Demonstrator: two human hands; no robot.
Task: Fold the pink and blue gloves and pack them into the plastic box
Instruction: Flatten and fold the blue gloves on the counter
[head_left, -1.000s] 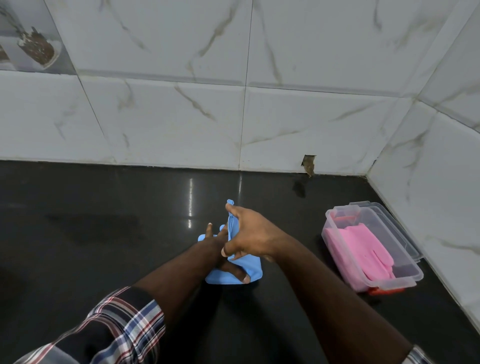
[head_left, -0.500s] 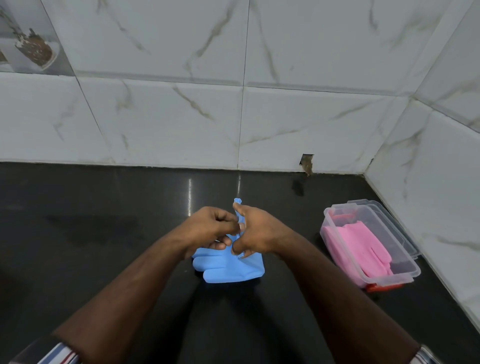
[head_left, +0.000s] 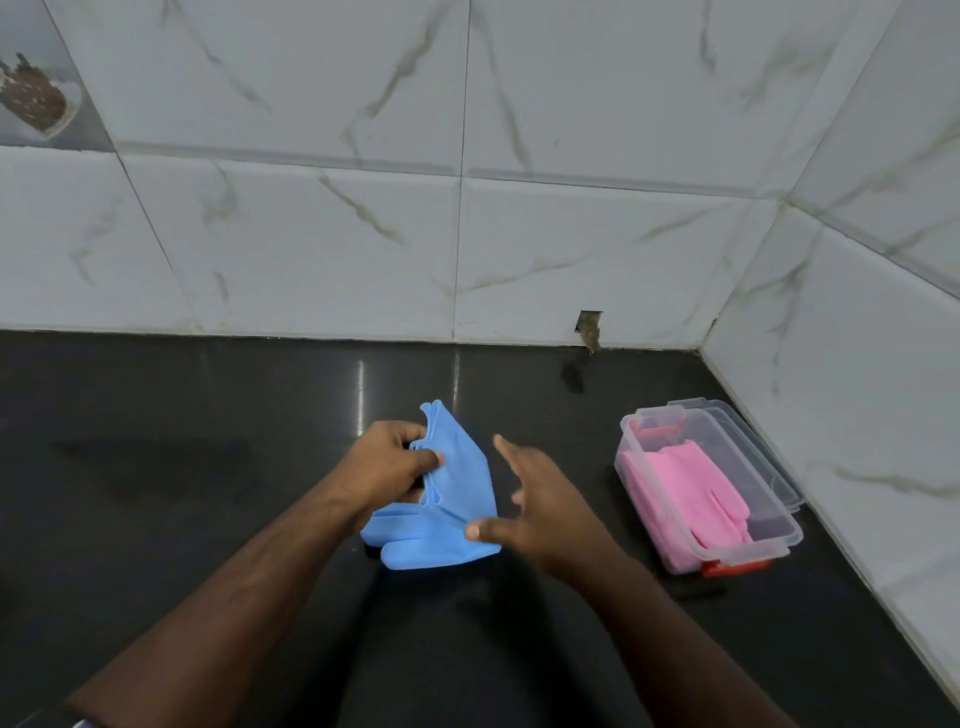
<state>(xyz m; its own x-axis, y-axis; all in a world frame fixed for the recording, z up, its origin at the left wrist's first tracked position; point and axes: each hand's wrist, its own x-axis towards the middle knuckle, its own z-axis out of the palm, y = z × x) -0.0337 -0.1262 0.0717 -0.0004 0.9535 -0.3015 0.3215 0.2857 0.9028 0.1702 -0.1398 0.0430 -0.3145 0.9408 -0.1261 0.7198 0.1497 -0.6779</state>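
Note:
The blue gloves (head_left: 457, 499) are held in the middle of the black counter, cuff end raised and finger end resting on the surface. My left hand (head_left: 387, 465) pinches the cuff edge on the left side. My right hand (head_left: 530, 512) is spread just right of the gloves, its thumb touching their lower right edge and its fingers off them. The pink gloves (head_left: 693, 491) lie folded inside the clear plastic box (head_left: 779, 538) at the right.
The black counter (head_left: 182, 493) is bounded by marble-tiled walls at the back and right. The box stands on its clear lid (head_left: 737, 423) close to the right wall and has a red latch (head_left: 735, 567) at its near end. A chipped hole (head_left: 589, 326) marks the back wall's base.
My right hand has let go of the blue cuff and spread out to the right. My left hand has taken the cuff edge and raised it, so the blue gloves fan out wider.

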